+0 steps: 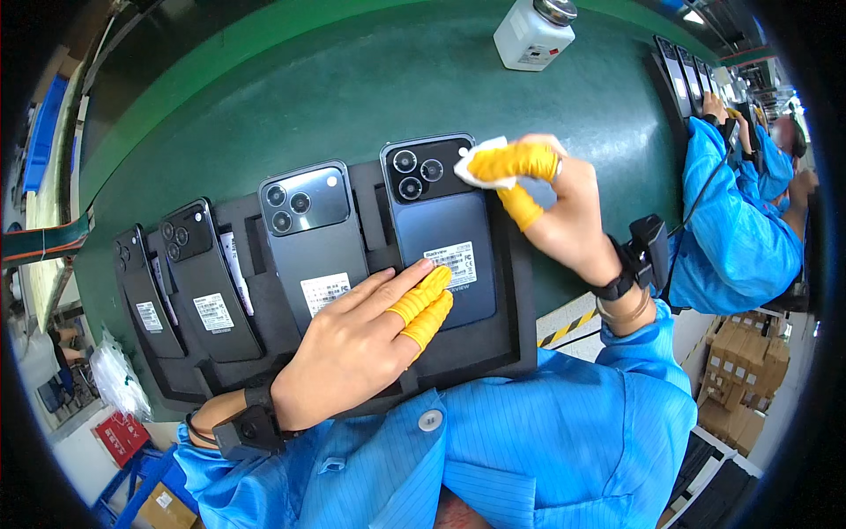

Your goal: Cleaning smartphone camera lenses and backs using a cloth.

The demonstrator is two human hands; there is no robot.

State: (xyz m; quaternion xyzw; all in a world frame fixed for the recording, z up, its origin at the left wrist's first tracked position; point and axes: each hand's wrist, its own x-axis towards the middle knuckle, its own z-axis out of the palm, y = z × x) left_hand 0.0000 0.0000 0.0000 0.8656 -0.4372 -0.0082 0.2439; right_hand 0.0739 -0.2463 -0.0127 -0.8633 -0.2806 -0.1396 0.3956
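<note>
Four smartphones lie back up in a black foam tray. My right hand is closed in a pinch on a folded white wiping cloth, held at the upper right corner of the rightmost phone, beside its camera block. My left hand lies with fingers stretched out, its fingertips on that phone's white label. Yellow finger cots cover some fingers of both hands. Left of it lies a second phone, its label partly behind my hand. Two more, a third phone and a fourth phone, lie farther left.
A white square bottle with a metal cap stands at the far side of the green table. Clear plastic bags hang at the left edge. At right, a co-worker in a blue sleeve sits by another row of phones.
</note>
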